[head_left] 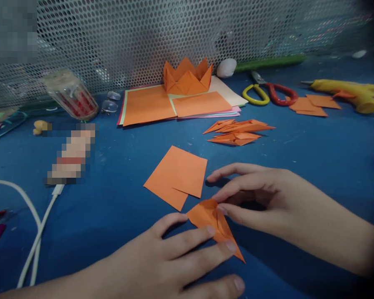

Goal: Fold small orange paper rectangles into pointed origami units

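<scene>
my bare left forearm (90, 272) slanting in from lower left, my left hand (162, 259) palm down with fingers (202, 256) fanned, my right hand (269, 191) angled in from the right, its thumb (246, 214) and a fingertip (218, 196) pinched close

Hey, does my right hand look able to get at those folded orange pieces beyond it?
Likely yes: the folded orange pieces lie just beyond your right hand, and nothing seems to stand between them. It appears to be pinching the creased orange sheet, though, so it would probably have to let go first.
</scene>
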Demonstrator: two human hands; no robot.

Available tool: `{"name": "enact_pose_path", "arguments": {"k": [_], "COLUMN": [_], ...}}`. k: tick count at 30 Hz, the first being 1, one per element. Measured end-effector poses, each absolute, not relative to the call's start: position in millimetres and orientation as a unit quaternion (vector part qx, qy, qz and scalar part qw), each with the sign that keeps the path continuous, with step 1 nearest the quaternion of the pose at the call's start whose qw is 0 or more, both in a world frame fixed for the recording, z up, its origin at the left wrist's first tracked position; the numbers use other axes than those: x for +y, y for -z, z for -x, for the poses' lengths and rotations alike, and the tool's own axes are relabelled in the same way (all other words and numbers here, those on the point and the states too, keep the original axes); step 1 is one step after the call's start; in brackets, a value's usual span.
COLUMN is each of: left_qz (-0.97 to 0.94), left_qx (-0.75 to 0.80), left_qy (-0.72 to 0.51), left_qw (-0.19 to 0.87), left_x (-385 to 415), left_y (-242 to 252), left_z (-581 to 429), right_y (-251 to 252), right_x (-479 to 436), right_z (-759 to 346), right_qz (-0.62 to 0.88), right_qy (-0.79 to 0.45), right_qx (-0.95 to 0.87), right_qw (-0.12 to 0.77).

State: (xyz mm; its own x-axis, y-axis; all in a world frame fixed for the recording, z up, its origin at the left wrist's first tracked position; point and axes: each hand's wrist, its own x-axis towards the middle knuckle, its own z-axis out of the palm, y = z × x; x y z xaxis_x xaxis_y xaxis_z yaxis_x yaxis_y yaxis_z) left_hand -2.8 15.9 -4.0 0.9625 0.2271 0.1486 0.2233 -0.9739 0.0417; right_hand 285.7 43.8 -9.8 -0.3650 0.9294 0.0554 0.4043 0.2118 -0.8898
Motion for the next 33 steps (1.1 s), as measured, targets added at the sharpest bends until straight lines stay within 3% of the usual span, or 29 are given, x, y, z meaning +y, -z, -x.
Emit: {"name": "enact_pose_path", "arguments": {"k": [7, 16, 19, 23, 33], "left_qz": [-0.986, -0.967, -0.954, -0.948, -0.957], "left_qx": [0.117, 0.200, 0.229, 0.275, 0.266], "left_qy": [-0.113, -0.151, -0.192, -0.160, -0.116], "left_qw": [0.032, 0.042, 0.015, -0.001, -0.005], "left_x": [18, 8, 2, -6, -7], "left_y": [6, 14, 32, 50, 48], "left_z": [0, -4, -5, -4, -1], "right_y": [18, 9, 15, 21, -1], "right_x": [35, 38, 35, 31, 48], "right_z": [-289, -291, -291, -294, -295], "right_qz": [0.317, 0.213, 0.232, 0.216, 0.138], "right_qy": [-0.178, 0.009, 0.029, 0.039, 0.014], "right_qx": [-0.885, -0.950, -0.940, -0.949, -0.973], "right_qw": [0.290, 0.229, 0.249, 0.228, 0.182]}}
